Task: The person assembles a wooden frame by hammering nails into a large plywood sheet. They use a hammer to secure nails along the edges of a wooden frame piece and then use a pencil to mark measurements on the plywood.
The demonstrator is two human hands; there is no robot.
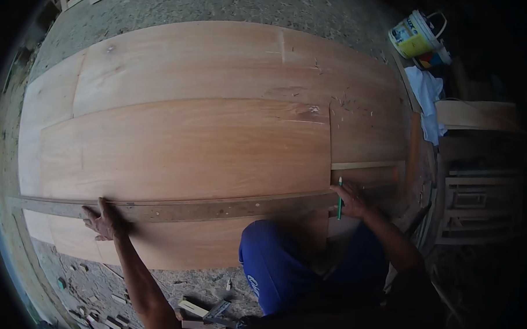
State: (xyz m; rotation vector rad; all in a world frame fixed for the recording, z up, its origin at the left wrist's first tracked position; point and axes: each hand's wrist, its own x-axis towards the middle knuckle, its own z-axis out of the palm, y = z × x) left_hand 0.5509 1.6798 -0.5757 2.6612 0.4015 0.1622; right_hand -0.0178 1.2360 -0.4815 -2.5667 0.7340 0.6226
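A long wooden straightedge [215, 211] lies across a reddish-brown plywood sheet [188, 150], which rests on a larger sheet beneath it. My left hand [103, 220] presses on the straightedge towards its left end, fingers spread and thumb along its far edge. Over at the right end, my right hand [352, 200] holds a green pencil [339, 209] upright in the picture, with its pale tip pointing away from me. The fingers of that hand reach the straightedge's end, close to the plywood sheet's right edge. My blue-clad knee [266, 251] is bent over the near part of the sheet.
Offcuts and wood scraps [194, 307] litter the rough floor at the near left, beside a dark metal tool [218, 309]. At the far right are a white-and-yellow bucket [416, 35], a white cloth [426, 100] and wooden frames [480, 201]. Shavings lie on the far sheet [221, 58].
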